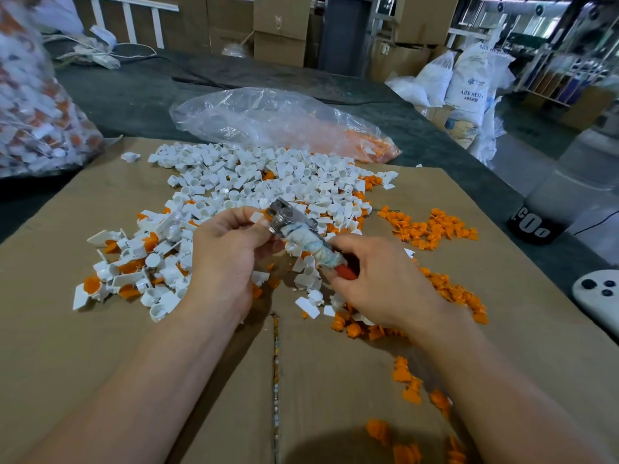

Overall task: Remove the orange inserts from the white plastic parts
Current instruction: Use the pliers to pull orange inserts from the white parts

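My left hand (pixel 231 249) pinches a small white plastic part (pixel 257 217) between thumb and fingers, right against the metal jaws of a pair of pliers (pixel 291 222). My right hand (pixel 378 283) grips the pliers by their cloth-wrapped, red-tipped handles. A big heap of white parts (pixel 254 182) spreads across the cardboard behind my hands; those at the left (pixel 124 269) still hold orange inserts. Loose orange inserts (pixel 432 226) lie in piles to the right and along my right forearm (pixel 405 380).
The flattened cardboard sheet (pixel 100 346) covers a dark table. A clear plastic bag (pixel 278 122) with orange pieces lies behind the heap. A full bag of parts (pixel 37 105) stands at far left. A white controller-like device (pixel 599 296) sits at the right edge.
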